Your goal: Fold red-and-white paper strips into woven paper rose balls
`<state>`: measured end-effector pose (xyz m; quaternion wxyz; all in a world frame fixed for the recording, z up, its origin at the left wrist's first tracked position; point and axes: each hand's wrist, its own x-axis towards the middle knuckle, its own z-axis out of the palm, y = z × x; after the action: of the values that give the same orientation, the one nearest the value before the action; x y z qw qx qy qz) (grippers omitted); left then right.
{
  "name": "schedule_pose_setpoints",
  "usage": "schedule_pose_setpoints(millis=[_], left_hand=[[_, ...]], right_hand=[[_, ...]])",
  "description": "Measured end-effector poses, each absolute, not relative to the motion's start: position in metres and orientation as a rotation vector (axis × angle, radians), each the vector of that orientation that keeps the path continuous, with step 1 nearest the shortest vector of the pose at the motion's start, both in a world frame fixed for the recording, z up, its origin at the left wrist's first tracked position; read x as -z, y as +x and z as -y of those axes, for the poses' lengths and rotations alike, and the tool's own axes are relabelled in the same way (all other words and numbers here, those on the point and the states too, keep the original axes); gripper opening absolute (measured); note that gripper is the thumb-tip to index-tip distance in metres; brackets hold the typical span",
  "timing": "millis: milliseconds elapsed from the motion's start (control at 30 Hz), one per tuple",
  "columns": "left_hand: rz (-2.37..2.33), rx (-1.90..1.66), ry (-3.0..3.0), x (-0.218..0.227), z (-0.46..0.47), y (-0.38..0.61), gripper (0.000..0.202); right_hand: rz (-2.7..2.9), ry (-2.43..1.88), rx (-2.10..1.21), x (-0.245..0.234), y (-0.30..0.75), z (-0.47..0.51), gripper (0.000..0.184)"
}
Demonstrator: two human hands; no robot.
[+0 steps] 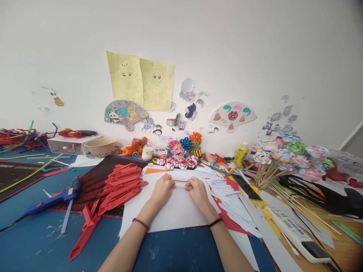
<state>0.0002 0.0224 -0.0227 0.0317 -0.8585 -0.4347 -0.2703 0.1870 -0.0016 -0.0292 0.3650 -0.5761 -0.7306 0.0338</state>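
Observation:
My left hand (162, 190) and my right hand (198, 191) rest side by side on a large white sheet (172, 211). Between their fingertips they pinch a small white paper strip with a red edge (180, 183), each hand closed on one end and pressing it down against the sheet. A heap of folded red paper pieces (121, 181) lies just left of my left hand. A pile of cut white paper pieces (227, 189) lies just right of my right hand. A row of small red-and-white paper flowers (177, 162) sits beyond the strip.
A blue glue gun (56, 197) lies at the left on the blue mat. Paper flowers on wooden sticks (283, 158) crowd the right, with a white power strip (297, 234) in front. A yellow glue bottle (241, 154), a bowl (100, 146) and pipe cleaners (19, 136) line the wall.

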Motion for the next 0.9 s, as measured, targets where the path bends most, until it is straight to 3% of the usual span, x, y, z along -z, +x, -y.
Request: schedule_pose_setpoints(millis=[267,533,900], left_hand=[[1.275,0.803,-2.667,0.018,-0.022,-0.003,0.016],[1.216,0.761,-2.741,0.013,-0.019,-0.003,0.016],[1.196,0.781,-2.724,0.015,-0.02,-0.003,0.02]], right_hand=[[1.927,-1.476,-0.136,0.025,0.194,0.002,0.011],[1.938,-1.456,-0.322,0.019,0.201,0.003,0.021],[1.924,-1.405,-0.336,0.017,0.204,0.001,0.019]])
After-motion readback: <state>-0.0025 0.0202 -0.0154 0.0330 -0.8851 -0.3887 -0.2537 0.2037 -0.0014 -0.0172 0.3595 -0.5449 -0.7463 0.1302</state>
